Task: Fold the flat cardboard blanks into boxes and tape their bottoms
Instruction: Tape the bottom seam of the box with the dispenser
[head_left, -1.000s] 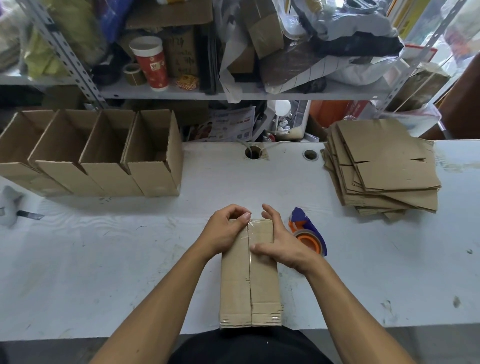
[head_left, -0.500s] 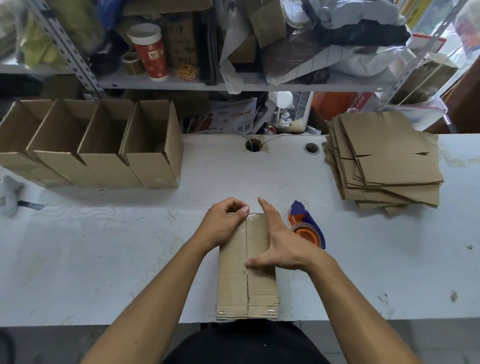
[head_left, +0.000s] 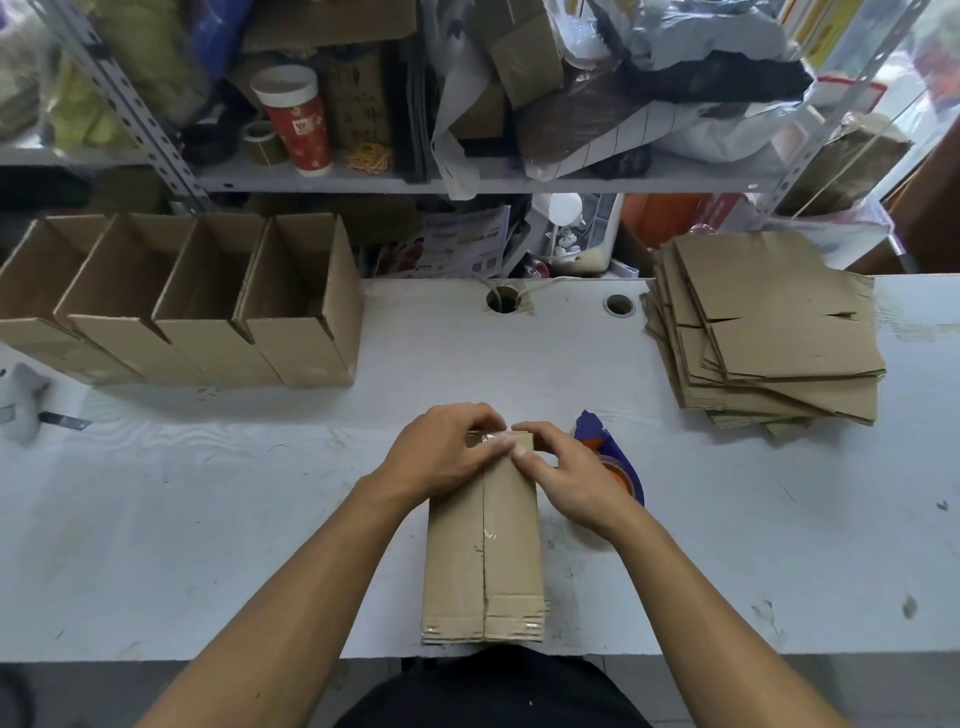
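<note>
Cluttered shelf (head_left: 467, 179) along 12 o'clock; white table (head_left: 208, 519) below it, scuffed. Four finished boxes (head_left: 197, 312) stand open-topped in a row at 10 o'clock. Stack of flat blanks (head_left: 769, 332) at 2 o'clock, well apart from the work. Box (head_left: 485, 545) in hand lies at centre, bottom flaps up, clear tape along the seam, near end level with the table's edge at 6 o'clock. Tape dispenser (head_left: 613, 462) just beside it at 3 o'clock, partly hidden by the right wrist.

Left hand (head_left: 441, 457): fingers curled over the box's far end, pressing tape down. Right hand (head_left: 566, 473): fingers bent, tips on the same far edge beside the seam.

Handling, judged: light, hollow, fairly stiff corrugated board; walls give if squeezed mid-panel. Take hold at corners or along the long edges; tape looks slick, so avoid gripping on it.
</note>
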